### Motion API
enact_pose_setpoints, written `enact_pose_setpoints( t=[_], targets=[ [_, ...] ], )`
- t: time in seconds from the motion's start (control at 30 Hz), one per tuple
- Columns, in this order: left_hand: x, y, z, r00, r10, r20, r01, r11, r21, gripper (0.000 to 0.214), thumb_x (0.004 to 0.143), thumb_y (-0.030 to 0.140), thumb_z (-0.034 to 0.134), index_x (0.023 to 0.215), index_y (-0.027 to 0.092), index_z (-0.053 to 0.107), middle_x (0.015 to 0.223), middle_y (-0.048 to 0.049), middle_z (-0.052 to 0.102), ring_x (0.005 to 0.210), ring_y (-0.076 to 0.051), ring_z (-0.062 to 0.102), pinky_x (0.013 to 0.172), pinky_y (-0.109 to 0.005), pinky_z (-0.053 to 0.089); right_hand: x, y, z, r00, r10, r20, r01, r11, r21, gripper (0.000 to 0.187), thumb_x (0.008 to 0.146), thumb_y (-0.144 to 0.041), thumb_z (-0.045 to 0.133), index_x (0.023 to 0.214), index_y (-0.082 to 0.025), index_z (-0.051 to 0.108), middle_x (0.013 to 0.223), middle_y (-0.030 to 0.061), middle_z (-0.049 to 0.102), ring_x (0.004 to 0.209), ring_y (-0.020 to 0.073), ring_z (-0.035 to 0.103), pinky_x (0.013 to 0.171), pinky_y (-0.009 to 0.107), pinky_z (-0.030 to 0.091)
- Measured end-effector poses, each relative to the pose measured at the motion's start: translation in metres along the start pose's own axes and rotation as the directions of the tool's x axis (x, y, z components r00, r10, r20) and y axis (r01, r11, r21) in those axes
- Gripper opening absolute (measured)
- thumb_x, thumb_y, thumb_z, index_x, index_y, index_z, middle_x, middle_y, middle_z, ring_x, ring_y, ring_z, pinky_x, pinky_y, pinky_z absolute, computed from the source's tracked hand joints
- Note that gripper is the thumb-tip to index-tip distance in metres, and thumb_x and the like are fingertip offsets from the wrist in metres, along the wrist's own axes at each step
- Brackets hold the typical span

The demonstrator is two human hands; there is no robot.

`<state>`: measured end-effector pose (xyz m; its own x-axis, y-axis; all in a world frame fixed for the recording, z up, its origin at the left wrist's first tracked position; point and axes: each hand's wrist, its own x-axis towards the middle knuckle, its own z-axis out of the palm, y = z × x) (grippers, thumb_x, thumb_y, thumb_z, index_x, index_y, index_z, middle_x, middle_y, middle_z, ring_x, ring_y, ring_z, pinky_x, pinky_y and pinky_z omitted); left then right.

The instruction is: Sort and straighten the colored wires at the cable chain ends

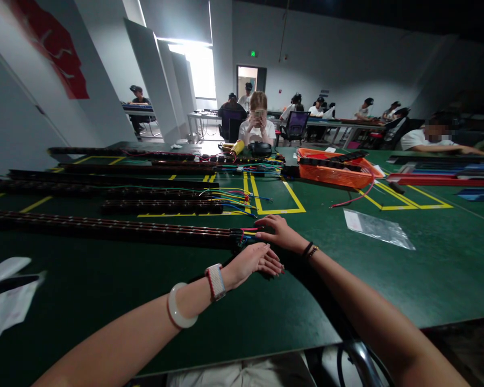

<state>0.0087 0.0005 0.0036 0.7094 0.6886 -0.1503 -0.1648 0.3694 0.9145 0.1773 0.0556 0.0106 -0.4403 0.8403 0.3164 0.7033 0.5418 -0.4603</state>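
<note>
My left hand [258,262] is turned palm up just above the green table, fingers stretched out and holding nothing. Close beyond it lies a long dark wire bundle [145,228], running off to the left edge. Pink, yellow and blue wire ends [249,233] come out of its right end. My right hand [281,233] reaches over these ends with thumb and fingers apart. Its fingertips are at the wires; whether they touch them I cannot tell.
More dark bundles [161,206] with coloured wire tails lie farther back on the table [387,279], which has yellow tape marks. An orange basket [331,174] stands at the back, near a clear plastic bag [377,228]. White packets [10,306] lie at left. A person [258,126] sits opposite.
</note>
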Motion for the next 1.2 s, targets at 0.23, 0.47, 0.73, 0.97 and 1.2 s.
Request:
enact_pose_setpoints(
  t=[0.23,0.47,0.73,0.97,1.2],
  targets=[
    [-0.001,0.001,0.0,1.0,-0.024,0.007,0.024,0.999,0.041,0.035,0.087,0.042,0.048,0.082,0.009,0.06,0.081,-0.017,0.07,0.071,-0.022,0.068,0.072,-0.036,0.051,0.002,-0.004,0.01,0.996,-0.03,0.081,0.036,0.996,-0.078,0.033,0.083,-0.049,0.058,0.093,-0.019,0.066,0.088,0.0056,0.066,0.086,0.0181,0.053,0.082,0.035,0.033],
    [0.001,0.005,0.0,0.998,-0.05,-0.04,0.045,0.992,-0.12,0.025,0.088,0.034,0.051,0.093,0.009,0.054,0.09,-0.0198,0.069,0.082,-0.023,0.068,0.085,-0.04,0.048,0.001,-0.011,0.01,0.995,-0.094,-0.032,0.087,0.983,-0.162,0.023,0.08,-0.04,0.066,0.08,-0.016,0.066,0.078,0.0042,0.064,0.08,0.017,0.051,0.081,0.033,0.03],
    [0.004,0.008,-0.004,0.992,-0.082,-0.093,0.03,0.887,-0.462,0.036,0.094,0.037,0.036,0.105,0.01,0.057,0.105,-0.0165,0.066,0.099,-0.02,0.063,0.1,-0.039,0.039,-0.003,-0.017,0.006,0.949,-0.315,-0.022,0.284,0.883,-0.374,0.024,0.088,-0.034,0.055,0.073,-0.018,0.063,0.072,0.0032,0.059,0.074,0.016,0.046,0.079,0.032,0.031],
    [0.008,0.004,-0.005,0.977,-0.074,-0.198,-0.046,0.842,-0.538,0.035,0.094,0.037,0.035,0.08,0.014,0.058,0.084,-0.0074,0.067,0.091,-0.016,0.063,0.095,-0.035,0.043,-0.008,-0.018,0.008,0.86,-0.506,0.066,0.455,0.701,-0.55,0.03,0.095,-0.022,0.039,0.076,-0.017,0.061,0.069,0.0037,0.055,0.07,0.0159,0.043,0.078,0.034,0.032],
    [0.009,0.002,-0.004,0.966,-0.068,-0.249,-0.085,0.827,-0.556,0.03,0.094,0.032,0.039,0.078,0.015,0.058,0.084,-0.0059,0.066,0.086,-0.014,0.063,0.092,-0.034,0.046,-0.009,-0.019,0.005,0.846,-0.523,0.105,0.492,0.688,-0.534,0.025,0.094,-0.023,0.039,0.086,-0.018,0.062,0.074,0.005,0.057,0.073,0.017,0.045,0.078,0.036,0.033]
  ],
)
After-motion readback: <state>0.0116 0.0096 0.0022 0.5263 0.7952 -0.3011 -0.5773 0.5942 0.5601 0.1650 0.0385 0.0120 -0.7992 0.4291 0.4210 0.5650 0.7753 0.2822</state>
